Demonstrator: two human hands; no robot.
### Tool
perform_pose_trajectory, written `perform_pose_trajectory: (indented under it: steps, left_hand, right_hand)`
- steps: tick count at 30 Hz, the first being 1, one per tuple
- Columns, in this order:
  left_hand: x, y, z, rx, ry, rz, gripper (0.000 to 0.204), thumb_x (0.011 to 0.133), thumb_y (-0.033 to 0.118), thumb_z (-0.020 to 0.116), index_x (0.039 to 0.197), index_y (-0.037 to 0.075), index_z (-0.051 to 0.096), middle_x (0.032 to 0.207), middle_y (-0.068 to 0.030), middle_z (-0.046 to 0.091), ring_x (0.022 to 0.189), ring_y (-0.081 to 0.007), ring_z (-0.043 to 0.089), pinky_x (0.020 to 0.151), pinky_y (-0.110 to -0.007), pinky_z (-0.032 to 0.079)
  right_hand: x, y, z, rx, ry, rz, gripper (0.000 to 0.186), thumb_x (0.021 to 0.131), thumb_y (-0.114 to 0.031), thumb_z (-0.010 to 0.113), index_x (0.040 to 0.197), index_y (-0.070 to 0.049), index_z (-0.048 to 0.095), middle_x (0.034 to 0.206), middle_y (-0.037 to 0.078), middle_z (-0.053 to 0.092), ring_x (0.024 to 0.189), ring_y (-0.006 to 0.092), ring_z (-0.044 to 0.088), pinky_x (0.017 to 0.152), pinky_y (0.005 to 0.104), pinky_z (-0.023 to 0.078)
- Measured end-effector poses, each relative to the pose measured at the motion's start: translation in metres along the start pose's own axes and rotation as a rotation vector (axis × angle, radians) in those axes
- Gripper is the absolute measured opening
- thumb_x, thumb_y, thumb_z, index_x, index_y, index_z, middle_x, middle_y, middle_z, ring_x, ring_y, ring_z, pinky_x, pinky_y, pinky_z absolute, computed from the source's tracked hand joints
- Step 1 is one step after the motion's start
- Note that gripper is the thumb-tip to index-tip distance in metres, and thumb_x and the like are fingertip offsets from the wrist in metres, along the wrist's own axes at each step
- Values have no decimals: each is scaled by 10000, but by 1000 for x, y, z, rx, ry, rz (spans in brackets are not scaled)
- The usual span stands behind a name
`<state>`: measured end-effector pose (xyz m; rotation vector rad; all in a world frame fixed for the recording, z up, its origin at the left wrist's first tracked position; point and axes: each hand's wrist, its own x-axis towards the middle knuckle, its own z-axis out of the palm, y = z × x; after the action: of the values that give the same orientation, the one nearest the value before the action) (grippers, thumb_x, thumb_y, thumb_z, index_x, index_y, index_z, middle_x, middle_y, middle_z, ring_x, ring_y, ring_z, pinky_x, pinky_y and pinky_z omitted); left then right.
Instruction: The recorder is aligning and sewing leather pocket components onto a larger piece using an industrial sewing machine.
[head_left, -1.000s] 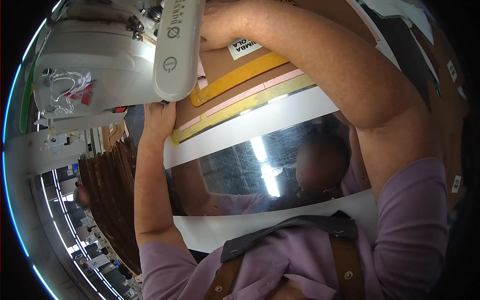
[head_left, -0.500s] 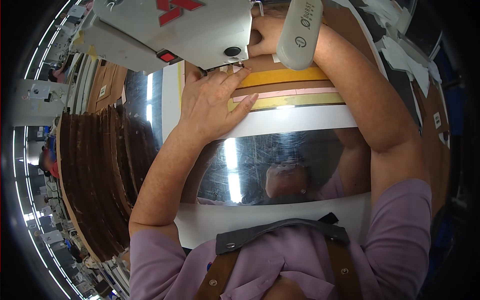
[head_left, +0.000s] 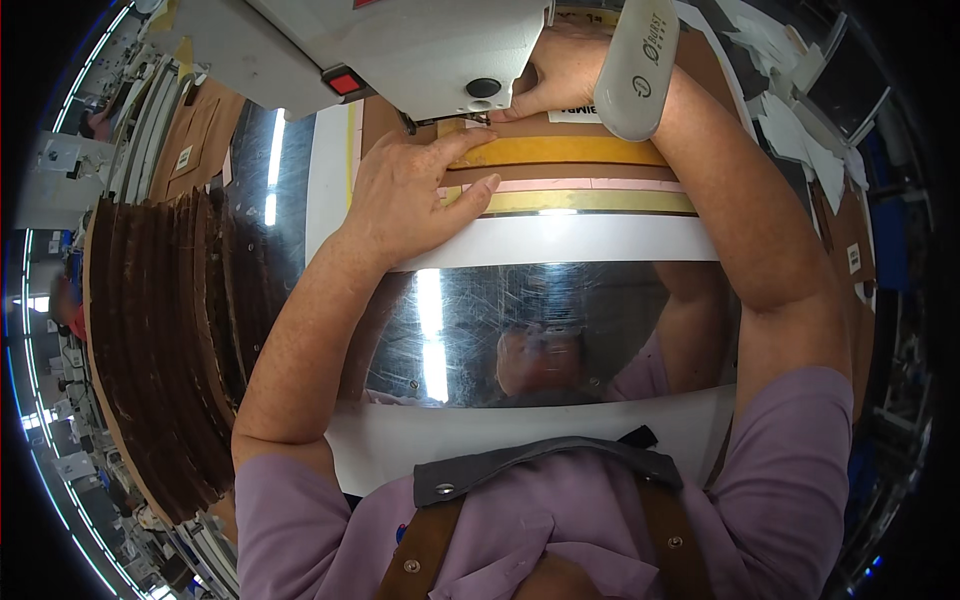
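A white and grey sewing machine head overhangs a brown board with a yellow strip and, nearer me, pink and pale-yellow strips. My left hand is open on the board's left part, thumb over the lower strips, forefinger on the yellow strip near the presser foot. My right hand reaches behind the machine, thumb stretched toward the foot on the board, apart from the forefinger; its other fingers are partly hidden.
Stacked dark brown pieces lie at my left, tan pieces behind them. A polished metal plate lies before me. White scraps and brown sheets are at right. A person in red is at far left.
The camera's view has swung, shifting the machine in the picture. My left hand has come from beside the strips' left end onto them, nearer the presser foot. My right hand stays behind the machine.
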<state>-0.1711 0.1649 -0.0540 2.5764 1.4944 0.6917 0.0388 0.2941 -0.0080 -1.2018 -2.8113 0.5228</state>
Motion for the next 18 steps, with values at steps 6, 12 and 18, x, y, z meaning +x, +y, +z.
perform_pose_trajectory:
  steps: [6, 12, 18]
  left_hand:
    - [19, 26, -17, 172, -240, -53, 488, 854, 340, 648, 1257, 68, 688, 750, -188, 706, 702, -324, 697, 708, -451, 530]
    - [1, 25, -10, 105, -177, -132, 486, 864, 341, 679, 1267, 69, 682, 675, -160, 674, 626, -305, 665, 713, -431, 514]
    - [-5, 69, -6, 151, -60, 196, 469, 886, 352, 716, 1240, 50, 652, 1141, -147, 667, 924, -247, 661, 807, -394, 483]
  right_hand:
    - [13, 48, 30, -333, 476, -403, 715, 864, -434, 720, 1457, -84, 527, 1462, 194, 553, 1355, 315, 530, 1126, 426, 419]
    - [17, 36, 19, -69, 353, -480, 725, 846, -421, 757, 1436, -56, 548, 1415, 201, 590, 1335, 336, 537, 1121, 418, 413]
    - [15, 33, 11, -10, 247, -455, 722, 843, -413, 764, 1431, -52, 551, 1410, 203, 593, 1331, 339, 538, 1121, 416, 411]
